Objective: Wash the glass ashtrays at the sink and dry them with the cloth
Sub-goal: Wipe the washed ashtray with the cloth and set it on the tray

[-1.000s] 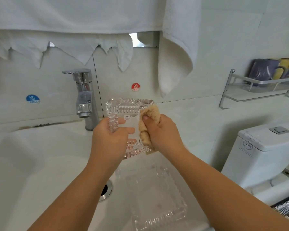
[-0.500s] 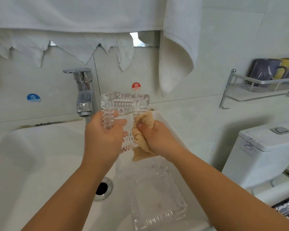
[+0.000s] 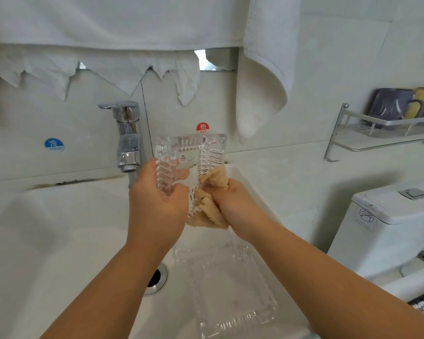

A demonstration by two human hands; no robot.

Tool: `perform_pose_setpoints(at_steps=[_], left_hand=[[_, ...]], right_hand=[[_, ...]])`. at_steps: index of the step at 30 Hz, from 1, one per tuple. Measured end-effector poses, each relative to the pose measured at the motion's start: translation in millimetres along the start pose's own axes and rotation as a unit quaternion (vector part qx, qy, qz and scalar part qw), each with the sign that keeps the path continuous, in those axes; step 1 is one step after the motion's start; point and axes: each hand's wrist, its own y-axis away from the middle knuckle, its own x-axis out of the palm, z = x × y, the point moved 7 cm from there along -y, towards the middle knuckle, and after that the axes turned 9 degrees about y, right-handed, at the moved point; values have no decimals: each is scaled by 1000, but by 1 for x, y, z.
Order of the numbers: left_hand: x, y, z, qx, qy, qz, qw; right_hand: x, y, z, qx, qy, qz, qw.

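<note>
A bathroom: white sink (image 3: 59,241), chrome tap (image 3: 129,135), toilet cistern (image 3: 389,216), hanging towel (image 3: 267,69).

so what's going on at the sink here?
A person is wiping a glass ashtray held upright above the sink. The left hand has its grip on the ashtray's left edge; the right hand rubs a tan cloth against its right side. A second ashtray lies in the basin beside the drain. No water visibly runs from the tap.
</note>
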Motion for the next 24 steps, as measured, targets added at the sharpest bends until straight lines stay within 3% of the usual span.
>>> perform_pose_setpoints(at_steps=[4, 13, 18, 24], left_hand=[[2, 2, -2, 18, 5, 11, 1000], [3, 6, 5, 29, 25, -26, 999], [21, 13, 17, -27, 67, 13, 997], [28, 0, 17, -148, 82, 120, 978]], right_hand=[[8, 3, 1, 34, -206, 82, 975], [6, -5, -26, 120, -194, -30, 973], [12, 2, -22, 142, -279, 13, 950], [-46, 1, -7, 90, -62, -192, 975]])
